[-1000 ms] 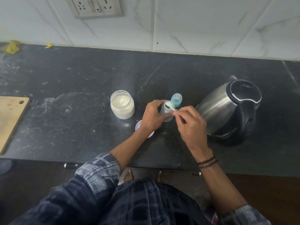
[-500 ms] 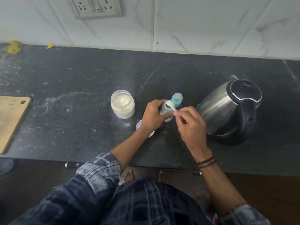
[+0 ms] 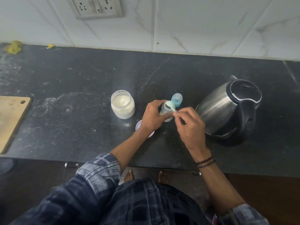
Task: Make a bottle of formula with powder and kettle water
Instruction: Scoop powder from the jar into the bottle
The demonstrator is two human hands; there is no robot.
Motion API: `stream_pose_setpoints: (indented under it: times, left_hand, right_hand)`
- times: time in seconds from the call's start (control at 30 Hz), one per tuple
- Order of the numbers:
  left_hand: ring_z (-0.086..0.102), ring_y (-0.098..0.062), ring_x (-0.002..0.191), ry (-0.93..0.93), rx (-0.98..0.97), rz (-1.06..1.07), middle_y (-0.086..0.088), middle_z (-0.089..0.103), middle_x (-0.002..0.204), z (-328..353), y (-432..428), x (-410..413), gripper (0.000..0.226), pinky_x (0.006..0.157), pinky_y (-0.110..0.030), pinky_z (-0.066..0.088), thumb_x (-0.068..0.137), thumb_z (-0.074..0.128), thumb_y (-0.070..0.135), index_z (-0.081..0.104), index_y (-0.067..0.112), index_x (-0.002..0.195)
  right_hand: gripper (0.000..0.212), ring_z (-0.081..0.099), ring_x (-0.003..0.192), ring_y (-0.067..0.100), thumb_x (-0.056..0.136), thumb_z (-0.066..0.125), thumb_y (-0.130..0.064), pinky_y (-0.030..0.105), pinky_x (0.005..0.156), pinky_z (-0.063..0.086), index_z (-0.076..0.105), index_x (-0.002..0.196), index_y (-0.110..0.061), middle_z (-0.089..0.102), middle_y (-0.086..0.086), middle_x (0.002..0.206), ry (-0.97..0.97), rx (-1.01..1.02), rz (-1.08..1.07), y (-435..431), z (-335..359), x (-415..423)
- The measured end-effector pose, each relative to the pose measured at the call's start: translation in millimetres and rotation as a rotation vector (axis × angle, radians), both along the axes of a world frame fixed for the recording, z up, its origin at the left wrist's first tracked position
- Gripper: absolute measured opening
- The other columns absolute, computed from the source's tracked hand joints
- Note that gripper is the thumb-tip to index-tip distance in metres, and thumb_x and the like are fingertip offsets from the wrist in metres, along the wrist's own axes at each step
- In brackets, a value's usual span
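The right hand (image 3: 189,125) pinches the handle of one small pale-green plastic scoop (image 3: 170,106), its bowl over the mouth of the one clear baby bottle (image 3: 165,111). The left hand (image 3: 152,117) wraps closed around that bottle, which stands on the black stone counter (image 3: 81,78). At 12 o'clock from the bottle stands one blue teat cap (image 3: 176,99); at 9 o'clock, one open clear jar of white powder (image 3: 122,104); at 3 o'clock, one steel kettle with black lid (image 3: 227,109). One white round lid (image 3: 139,127) lies under the left wrist.

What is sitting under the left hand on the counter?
A round white lid lies flat on the counter, partly showing beside the left hand. The hand and wrist cover most of it, so its top cannot be seen.
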State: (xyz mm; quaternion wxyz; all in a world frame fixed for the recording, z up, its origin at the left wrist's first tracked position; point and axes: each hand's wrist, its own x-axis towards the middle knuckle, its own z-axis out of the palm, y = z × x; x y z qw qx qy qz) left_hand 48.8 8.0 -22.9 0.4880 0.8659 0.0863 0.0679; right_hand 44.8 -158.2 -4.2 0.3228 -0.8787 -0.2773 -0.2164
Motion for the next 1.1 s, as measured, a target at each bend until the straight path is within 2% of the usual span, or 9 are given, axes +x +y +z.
stream_pose_setpoints:
  times: [0.3,0.47,0.6,0.73,0.93,1.0,1.1]
  left_hand:
    - [0.06,-0.011,0.108,0.01,-0.002,0.009,0.001,0.068,0.121,0,0,0,0.052,0.086,-0.012,0.043,0.08,0.086,0.034,0.068,0.016,0.124]
    - [0.057,-0.006,0.105,0.02,0.0,0.007,0.002,0.068,0.122,2,0,-1,0.052,0.079,-0.003,0.037,0.08,0.086,0.034,0.068,0.016,0.124]
    - [0.053,-0.004,0.099,0.014,0.0,0.013,0.008,0.064,0.112,4,0,-2,0.051,0.076,0.001,0.035,0.079,0.087,0.032,0.069,0.015,0.124]
    - [0.055,-0.004,0.096,-0.001,-0.006,0.018,0.013,0.063,0.104,5,-1,-2,0.047,0.077,0.001,0.035,0.077,0.088,0.03,0.072,0.015,0.119]
    - [0.055,-0.005,0.102,0.04,0.0,0.029,0.001,0.069,0.121,5,-1,-2,0.054,0.08,-0.005,0.035,0.077,0.088,0.032,0.068,0.017,0.125]
    - [0.054,-0.006,0.105,0.06,-0.005,0.032,0.001,0.067,0.125,6,-1,-2,0.055,0.082,-0.009,0.036,0.078,0.087,0.032,0.067,0.017,0.127]
    - [0.056,-0.009,0.109,0.069,-0.035,0.035,0.001,0.066,0.127,6,-1,-3,0.057,0.092,-0.022,0.045,0.077,0.088,0.032,0.065,0.017,0.127]
  right_hand:
    - [0.012,0.066,0.085,0.02,0.091,0.075,-0.005,0.028,0.075,0.058,0.076,0.1,0.002,0.069,0.012,0.096,0.015,0.007,-0.009,1,-2,0]
    - [0.009,0.066,0.085,0.019,0.09,0.076,-0.005,0.028,0.073,0.058,0.075,0.097,0.002,0.069,0.01,0.096,0.055,0.072,-0.023,2,-2,1]
    - [0.008,0.068,0.087,0.012,0.089,0.078,-0.004,0.021,0.073,0.058,0.076,0.096,0.0,0.069,0.008,0.096,0.181,0.305,-0.064,5,1,-2]
    - [0.007,0.069,0.084,0.008,0.088,0.079,-0.006,0.017,0.074,0.057,0.077,0.093,-0.001,0.07,0.007,0.092,0.291,0.448,-0.132,9,1,-6]
    - [0.013,0.075,0.083,0.017,0.088,0.078,-0.006,0.028,0.076,0.061,0.075,0.095,-0.015,0.074,0.007,0.093,0.501,0.668,-0.21,13,5,-9]
    - [0.011,0.076,0.082,0.018,0.088,0.077,-0.005,0.029,0.076,0.061,0.076,0.096,-0.014,0.076,0.007,0.091,0.594,0.755,-0.242,14,9,-9]
    - [0.01,0.075,0.08,0.017,0.087,0.077,-0.001,0.027,0.075,0.061,0.077,0.096,-0.006,0.078,0.009,0.089,0.745,1.005,-0.293,16,17,-8]
